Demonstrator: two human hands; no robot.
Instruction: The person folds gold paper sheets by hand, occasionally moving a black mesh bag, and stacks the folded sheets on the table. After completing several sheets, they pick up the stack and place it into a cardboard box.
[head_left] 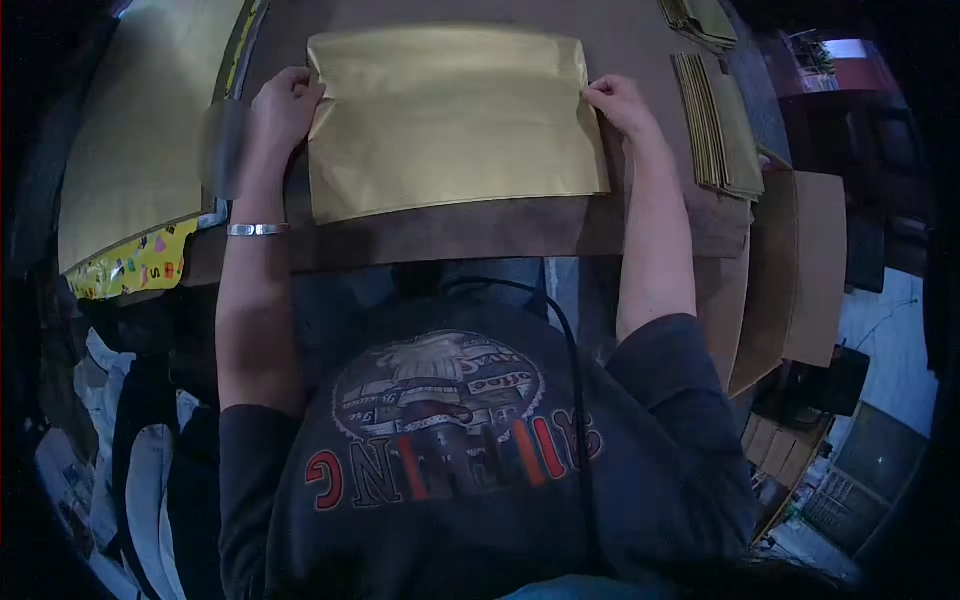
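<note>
A gold paper sheet [455, 125] lies across the brown table in front of me, with creases near its upper side edges. My left hand [288, 105] is closed in a pinch on its left edge, toward the top. On the opposite side, my right hand [620, 103] pinches the right edge at about the same height, thumb and forefinger together. The sheet's lower edge bows slightly and its surface is a little wrinkled. A metal bracelet [257, 230] circles my left wrist.
A stack of large gold sheets [140, 130] lies at the left, over yellow printed wrapping [145, 265]. Folded gold pieces [718, 130] are stacked at the right, with another pile [705, 22] behind. An open cardboard box [800, 265] stands beyond the table's right edge.
</note>
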